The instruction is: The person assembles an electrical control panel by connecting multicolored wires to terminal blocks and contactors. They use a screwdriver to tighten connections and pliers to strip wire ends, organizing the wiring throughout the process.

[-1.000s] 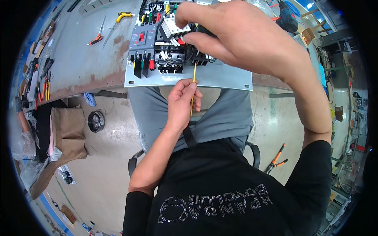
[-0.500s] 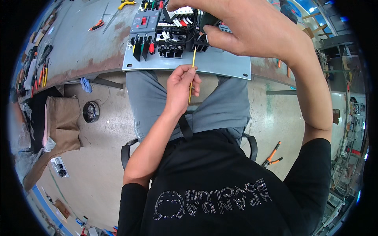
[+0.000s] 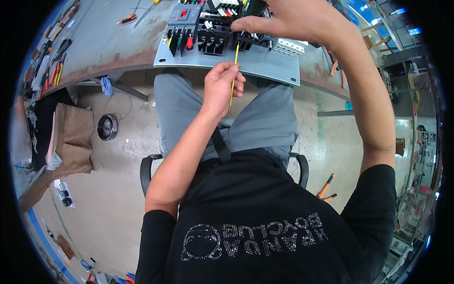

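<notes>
My left hand (image 3: 222, 89) pinches a thin yellow wire (image 3: 232, 91) between thumb and fingers. The wire's upper end reaches a small black terminal part (image 3: 244, 44) on a grey metal mounting plate (image 3: 222, 63). Above it, my right hand (image 3: 295, 20) curls around a dark green tool (image 3: 256, 7), mostly hidden, with its tip out of sight behind the thumb. Left of the wire, a black contactor (image 3: 211, 43) stands on the plate. Beside that is a grey circuit breaker (image 3: 184, 15) with a red switch and black dividers.
A white terminal strip (image 3: 288, 46) lies on the plate's right. The worn grey workbench (image 3: 109, 42) holds orange-handled pliers (image 3: 126, 19) and several hand tools along its left edge. Orange-handled cutters (image 3: 326, 188) and a black wire coil (image 3: 108, 127) are on the floor.
The view has shifted, so the plate sits higher in the picture. My right hand and the tool appear closer over the terminal part, and the tool's tip is now hidden. My left hand still holds the wire.
</notes>
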`<state>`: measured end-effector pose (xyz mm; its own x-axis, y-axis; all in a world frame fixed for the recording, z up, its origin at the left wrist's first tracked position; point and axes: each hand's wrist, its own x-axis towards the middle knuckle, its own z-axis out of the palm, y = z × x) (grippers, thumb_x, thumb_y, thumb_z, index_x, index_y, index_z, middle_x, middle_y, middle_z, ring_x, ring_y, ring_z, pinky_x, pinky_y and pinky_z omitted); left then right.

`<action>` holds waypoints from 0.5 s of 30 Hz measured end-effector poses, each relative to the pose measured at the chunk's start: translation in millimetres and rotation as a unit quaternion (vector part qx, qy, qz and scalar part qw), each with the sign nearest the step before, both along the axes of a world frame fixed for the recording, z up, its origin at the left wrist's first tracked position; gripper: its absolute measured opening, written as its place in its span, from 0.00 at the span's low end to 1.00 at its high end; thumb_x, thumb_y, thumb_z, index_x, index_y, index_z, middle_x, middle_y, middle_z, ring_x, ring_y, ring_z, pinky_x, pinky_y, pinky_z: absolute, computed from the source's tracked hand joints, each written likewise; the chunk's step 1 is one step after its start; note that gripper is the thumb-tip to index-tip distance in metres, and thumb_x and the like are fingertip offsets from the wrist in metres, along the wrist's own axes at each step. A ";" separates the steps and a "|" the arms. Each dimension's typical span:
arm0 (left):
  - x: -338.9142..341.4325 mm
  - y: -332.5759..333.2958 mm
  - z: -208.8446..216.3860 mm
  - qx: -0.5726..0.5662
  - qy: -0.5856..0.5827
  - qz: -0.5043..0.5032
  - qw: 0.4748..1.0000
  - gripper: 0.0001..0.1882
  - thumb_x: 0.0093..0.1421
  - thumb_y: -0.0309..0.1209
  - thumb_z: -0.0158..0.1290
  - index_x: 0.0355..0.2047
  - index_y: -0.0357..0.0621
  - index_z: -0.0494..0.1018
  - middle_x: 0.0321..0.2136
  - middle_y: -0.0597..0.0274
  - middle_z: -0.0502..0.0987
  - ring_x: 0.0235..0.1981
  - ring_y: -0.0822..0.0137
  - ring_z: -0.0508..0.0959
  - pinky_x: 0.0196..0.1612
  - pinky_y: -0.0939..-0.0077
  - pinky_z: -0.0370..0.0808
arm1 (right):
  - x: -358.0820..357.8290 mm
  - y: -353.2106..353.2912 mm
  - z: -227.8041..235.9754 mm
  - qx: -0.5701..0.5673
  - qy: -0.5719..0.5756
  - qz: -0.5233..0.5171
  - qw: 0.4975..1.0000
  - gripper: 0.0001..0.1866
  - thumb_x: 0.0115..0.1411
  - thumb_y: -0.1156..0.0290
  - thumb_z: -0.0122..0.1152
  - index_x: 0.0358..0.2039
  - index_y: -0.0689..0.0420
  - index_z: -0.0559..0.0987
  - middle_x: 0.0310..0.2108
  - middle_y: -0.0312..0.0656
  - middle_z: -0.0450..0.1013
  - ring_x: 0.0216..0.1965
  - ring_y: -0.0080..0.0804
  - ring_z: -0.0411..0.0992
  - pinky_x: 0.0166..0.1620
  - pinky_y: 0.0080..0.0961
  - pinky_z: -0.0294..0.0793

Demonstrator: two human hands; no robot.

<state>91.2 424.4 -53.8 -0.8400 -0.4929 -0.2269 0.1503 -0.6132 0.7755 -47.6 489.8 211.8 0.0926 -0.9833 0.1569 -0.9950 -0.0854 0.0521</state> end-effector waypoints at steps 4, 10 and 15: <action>0.2 3.0 1.7 0.001 -0.002 -0.002 1.000 0.09 0.76 0.33 0.55 0.48 0.41 0.76 0.29 0.64 0.81 0.24 0.75 0.77 0.26 0.78 0.75 | -5.0 -7.4 -11.3 0.014 0.033 -0.072 0.997 0.26 0.69 0.45 0.61 0.50 0.58 0.81 0.31 0.57 0.81 0.36 0.62 0.80 0.42 0.53 0.79; -0.3 -0.2 -1.7 -0.001 0.000 0.012 1.000 0.08 0.76 0.32 0.55 0.47 0.41 0.76 0.29 0.64 0.81 0.24 0.75 0.78 0.26 0.78 0.76 | 26.0 8.0 -1.9 -0.032 0.050 -0.095 0.994 0.22 0.68 0.54 0.58 0.54 0.56 0.80 0.34 0.57 0.82 0.38 0.59 0.81 0.44 0.52 0.80; -2.1 1.1 -8.4 -0.018 -0.005 0.010 1.000 0.07 0.75 0.32 0.55 0.47 0.41 0.76 0.28 0.64 0.81 0.23 0.75 0.78 0.25 0.78 0.77 | 4.2 -5.2 -15.4 -0.050 -0.023 -0.037 0.998 0.25 0.65 0.53 0.61 0.57 0.55 0.82 0.38 0.55 0.84 0.41 0.56 0.83 0.48 0.49 0.81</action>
<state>89.1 425.6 -62.2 -0.8277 -0.5179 -0.2160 0.1552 -0.5812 0.7988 -43.4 484.6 196.4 0.0109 -0.9662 0.2574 -0.9999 -0.0085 0.0102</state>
